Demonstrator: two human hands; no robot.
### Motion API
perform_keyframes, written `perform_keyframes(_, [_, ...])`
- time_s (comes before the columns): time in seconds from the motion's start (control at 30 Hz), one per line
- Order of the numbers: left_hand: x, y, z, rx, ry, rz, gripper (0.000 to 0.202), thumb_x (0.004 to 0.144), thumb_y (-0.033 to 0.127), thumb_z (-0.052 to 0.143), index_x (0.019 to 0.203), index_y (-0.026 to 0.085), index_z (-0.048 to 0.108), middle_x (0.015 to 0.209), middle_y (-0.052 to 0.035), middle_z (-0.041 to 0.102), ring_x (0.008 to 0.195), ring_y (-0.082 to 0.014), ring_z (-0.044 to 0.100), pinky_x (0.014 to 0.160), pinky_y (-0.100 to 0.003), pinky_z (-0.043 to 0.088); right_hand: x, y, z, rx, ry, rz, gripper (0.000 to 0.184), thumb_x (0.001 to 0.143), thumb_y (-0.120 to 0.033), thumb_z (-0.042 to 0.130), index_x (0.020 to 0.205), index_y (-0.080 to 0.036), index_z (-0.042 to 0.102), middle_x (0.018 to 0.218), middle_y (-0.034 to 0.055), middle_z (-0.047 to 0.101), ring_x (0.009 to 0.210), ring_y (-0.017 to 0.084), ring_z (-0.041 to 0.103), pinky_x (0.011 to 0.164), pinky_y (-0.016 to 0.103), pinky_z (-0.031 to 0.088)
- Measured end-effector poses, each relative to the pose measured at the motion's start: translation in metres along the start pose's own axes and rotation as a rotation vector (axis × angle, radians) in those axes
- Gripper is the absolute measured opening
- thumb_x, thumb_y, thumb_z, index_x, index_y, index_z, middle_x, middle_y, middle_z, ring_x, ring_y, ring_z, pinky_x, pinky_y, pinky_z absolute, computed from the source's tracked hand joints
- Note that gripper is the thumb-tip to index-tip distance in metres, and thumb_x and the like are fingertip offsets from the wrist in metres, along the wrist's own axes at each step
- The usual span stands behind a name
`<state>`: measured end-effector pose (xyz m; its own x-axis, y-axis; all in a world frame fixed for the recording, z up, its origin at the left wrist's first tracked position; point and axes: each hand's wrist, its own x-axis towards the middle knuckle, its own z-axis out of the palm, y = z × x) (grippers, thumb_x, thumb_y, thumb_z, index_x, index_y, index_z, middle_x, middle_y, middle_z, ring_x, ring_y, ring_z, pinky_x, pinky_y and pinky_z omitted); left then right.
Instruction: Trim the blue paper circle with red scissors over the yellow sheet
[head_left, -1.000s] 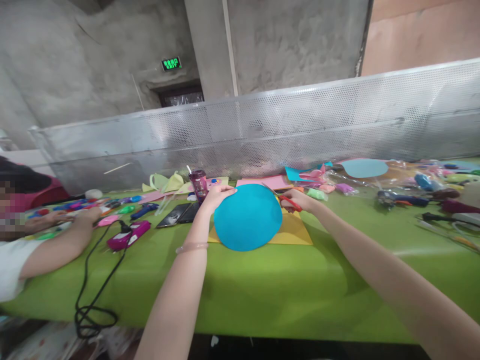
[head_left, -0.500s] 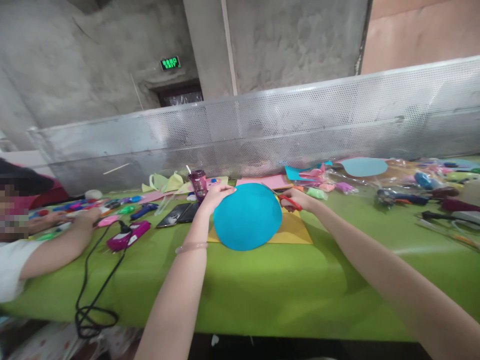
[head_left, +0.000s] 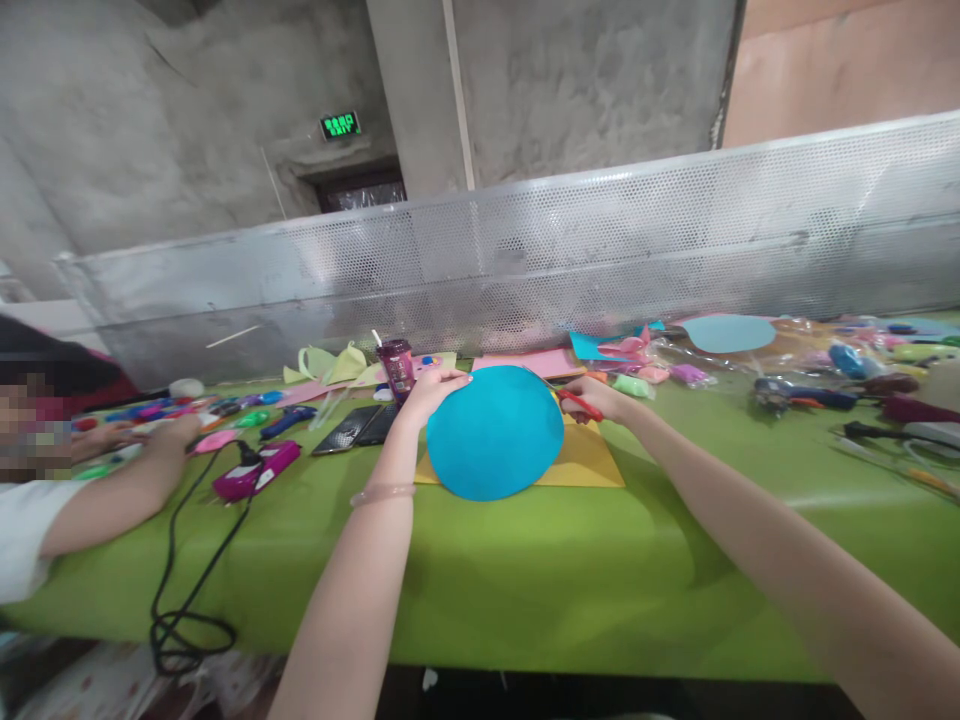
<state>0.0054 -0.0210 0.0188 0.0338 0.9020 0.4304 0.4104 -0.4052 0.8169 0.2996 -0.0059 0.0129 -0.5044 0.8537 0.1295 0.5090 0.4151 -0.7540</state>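
Note:
A roughly round sheet of blue paper (head_left: 495, 435) is held up in front of me, tilted toward the camera. My left hand (head_left: 435, 392) grips its upper left edge, with the fingertips showing at the rim and the thumb hidden. At the right edge, my right hand (head_left: 596, 397) is closed round the red handles of a pair of scissors (head_left: 586, 405). The scissor blades lie against the paper's upper right rim and are partly hidden. Yellow paper (head_left: 581, 462) lies on the table beneath the blue sheet.
A lidded drink cup (head_left: 396, 368) and a dark phone (head_left: 346, 430) are left of my hand. Further left lie a magenta power strip (head_left: 256, 472) with a black cable and a co-worker's arm (head_left: 127, 500). Coloured clay packets (head_left: 634, 386) and a glue gun (head_left: 802, 393) lie to the right.
The scissor blades have closed slightly at the blue paper's upper right edge. Both hands and the paper stay almost in place.

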Motion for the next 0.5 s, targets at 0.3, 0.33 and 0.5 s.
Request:
perform_keyframes(0.3, [0.0010, -0.0013, -0.0009, 0.035, -0.004, -0.010, 0.030, 0.064, 0.041, 0.065, 0.084, 0.019, 0.068, 0.088, -0.0040, 0.068, 0.085, -0.0202, 0.059, 0.078, -0.032, 0.043, 0.0010, 0.0023, 0.0004, -0.032, -0.010, -0.011, 0.006, 0.062, -0.021, 0.051, 0.060, -0.015, 0.050, 0.049, -0.0006, 0.050, 0.044, 0.009, 0.048, 0.041, 0.019, 0.038])
perform_keyframes(0.33, [0.0010, -0.0013, -0.0010, 0.039, -0.005, -0.010, 0.031, 0.064, 0.042, 0.065, 0.084, 0.019, 0.068, 0.088, -0.0041, 0.068, 0.085, -0.0202, 0.059, 0.078, -0.032, 0.043, 0.0010, 0.0025, 0.0004, -0.035, -0.012, -0.016, 0.007, 0.062, -0.021, 0.050, 0.058, -0.015, 0.049, 0.049, -0.0008, 0.050, 0.044, 0.009, 0.048, 0.041, 0.019, 0.037])
perform_keyframes(0.5, [0.0008, -0.0011, -0.0007, 0.025, -0.016, 0.000, 0.031, 0.064, 0.041, 0.065, 0.085, 0.018, 0.068, 0.088, -0.0042, 0.067, 0.085, -0.0202, 0.059, 0.077, -0.031, 0.043, 0.0007, 0.0027, 0.0005, -0.029, -0.012, -0.021, 0.007, 0.062, -0.022, 0.051, 0.059, -0.016, 0.049, 0.048, -0.0018, 0.049, 0.044, 0.009, 0.047, 0.040, 0.019, 0.037])
